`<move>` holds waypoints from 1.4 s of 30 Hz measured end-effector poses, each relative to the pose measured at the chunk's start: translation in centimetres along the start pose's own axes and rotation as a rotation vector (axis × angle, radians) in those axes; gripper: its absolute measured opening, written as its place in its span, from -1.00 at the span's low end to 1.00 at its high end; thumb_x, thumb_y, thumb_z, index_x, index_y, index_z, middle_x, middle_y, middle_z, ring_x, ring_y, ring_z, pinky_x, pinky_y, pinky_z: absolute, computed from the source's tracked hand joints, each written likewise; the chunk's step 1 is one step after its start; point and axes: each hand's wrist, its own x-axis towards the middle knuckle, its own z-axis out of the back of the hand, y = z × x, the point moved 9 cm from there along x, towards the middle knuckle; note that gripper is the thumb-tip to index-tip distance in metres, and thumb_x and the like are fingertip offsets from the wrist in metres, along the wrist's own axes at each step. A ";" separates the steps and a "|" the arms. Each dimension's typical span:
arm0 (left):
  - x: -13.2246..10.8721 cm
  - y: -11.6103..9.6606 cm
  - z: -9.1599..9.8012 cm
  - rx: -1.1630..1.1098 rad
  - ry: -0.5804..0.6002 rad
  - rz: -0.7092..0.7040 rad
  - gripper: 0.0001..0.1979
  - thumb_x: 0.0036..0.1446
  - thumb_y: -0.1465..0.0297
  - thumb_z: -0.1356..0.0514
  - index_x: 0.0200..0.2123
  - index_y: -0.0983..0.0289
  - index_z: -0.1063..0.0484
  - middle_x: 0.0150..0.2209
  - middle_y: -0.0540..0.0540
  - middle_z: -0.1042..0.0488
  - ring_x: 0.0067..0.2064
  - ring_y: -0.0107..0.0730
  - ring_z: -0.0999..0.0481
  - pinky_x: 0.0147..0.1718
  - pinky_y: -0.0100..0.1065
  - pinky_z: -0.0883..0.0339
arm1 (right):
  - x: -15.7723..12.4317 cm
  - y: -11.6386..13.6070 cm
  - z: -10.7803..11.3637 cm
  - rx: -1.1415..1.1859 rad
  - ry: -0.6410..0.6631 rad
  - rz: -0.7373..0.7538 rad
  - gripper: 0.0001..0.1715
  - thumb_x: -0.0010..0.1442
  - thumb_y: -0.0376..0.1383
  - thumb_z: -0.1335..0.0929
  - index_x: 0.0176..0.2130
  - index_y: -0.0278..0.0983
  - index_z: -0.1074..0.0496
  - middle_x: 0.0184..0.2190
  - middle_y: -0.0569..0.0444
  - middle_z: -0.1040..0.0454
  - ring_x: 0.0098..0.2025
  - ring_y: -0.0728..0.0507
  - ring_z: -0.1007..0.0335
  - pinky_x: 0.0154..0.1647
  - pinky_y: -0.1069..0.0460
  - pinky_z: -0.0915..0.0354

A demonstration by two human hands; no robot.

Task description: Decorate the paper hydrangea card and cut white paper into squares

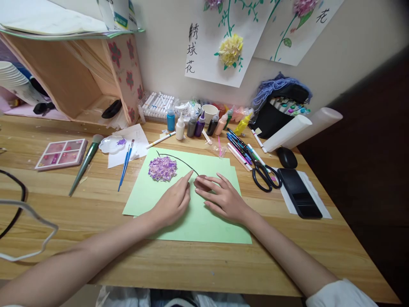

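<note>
On light green paper point(140, 200) lies a purple-and-white ruffled paper flower point(162, 168), with a thin dark curved line point(179, 158) running above it. The line ends at a brown rounded piece point(200, 183), partly covered by fingers. My right hand point(223, 197) rests over that piece, its fingers spread and touching it. Just left of it, my left hand point(174, 198) lies on the paper. Its index finger points to the line's end beside the brown piece, and its other fingers are bent, with nothing visible in them.
Several paint bottles point(200, 124) stand behind the paper. To the right are black scissors point(263, 175), pens point(239, 147), a phone point(299, 192) and a mouse point(286, 157). Brushes point(125, 165), a paint-stained palette point(111, 144) and a sectioned case point(61, 154) lie left. A pink box point(124, 76) stands behind.
</note>
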 end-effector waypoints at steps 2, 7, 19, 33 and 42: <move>0.2 0.1 0.2 -0.136 0.011 0.033 -0.52 0.28 0.40 0.17 0.25 0.28 0.09 -0.20 0.14 -0.38 -0.19 -0.34 -0.38 -0.13 -0.27 -0.28 | 0.1 0.0 0.5 0.061 -0.065 -0.019 -0.53 0.27 -0.25 -0.21 0.17 -0.15 -0.19 0.20 0.03 -0.20 0.19 -0.19 -0.07 0.22 -0.25 0.05; 0.2 -0.7 -1.4 -0.379 0.203 0.012 -0.50 0.30 0.33 0.18 0.27 0.27 0.20 -0.34 0.04 -0.39 -0.31 -0.41 -0.38 -0.17 -0.30 -0.27 | 0.3 -0.2 2.1 0.325 -0.303 -0.167 -0.50 0.23 -0.30 -0.28 0.15 -0.16 -0.20 0.01 -0.02 -0.39 0.03 -0.15 -0.25 0.00 -0.11 -0.25; -0.3 -1.6 0.1 -0.344 0.042 0.034 -0.78 0.12 0.26 -0.14 -0.20 0.26 -0.34 -0.24 0.09 -0.42 -0.29 -0.39 -0.41 -0.31 -0.35 -0.30 | -0.5 2.9 3.2 0.172 -0.485 0.002 -0.75 0.11 -0.48 -0.34 -0.16 -0.29 -0.40 -0.35 -0.03 -0.50 -0.29 -0.11 -0.36 -0.31 -0.02 -0.35; 1.5 -0.2 1.7 -0.225 -0.161 0.001 -0.84 0.14 0.37 -0.14 -0.30 0.25 -0.52 -0.30 0.09 -0.54 -0.25 -0.32 -0.49 -0.24 -0.30 -0.34 | -0.9 -1.9 3.1 0.420 -0.506 -0.361 -0.87 0.14 -0.35 -0.37 -0.24 -0.20 -0.47 -0.40 0.07 -0.52 -0.33 -0.10 -0.37 -0.31 -0.03 -0.34; 1.2 -1.2 0.0 -0.043 -0.107 -0.201 -0.72 0.18 0.54 -0.04 -0.12 0.23 -0.48 -0.13 0.13 -0.52 -0.11 -0.31 -0.46 -0.15 -0.26 -0.35 | -0.5 -1.6 2.2 0.240 -0.391 -0.263 -0.86 0.17 -0.33 -0.33 -0.25 -0.20 -0.50 -0.32 0.01 -0.47 -0.21 -0.14 -0.29 -0.22 -0.05 -0.34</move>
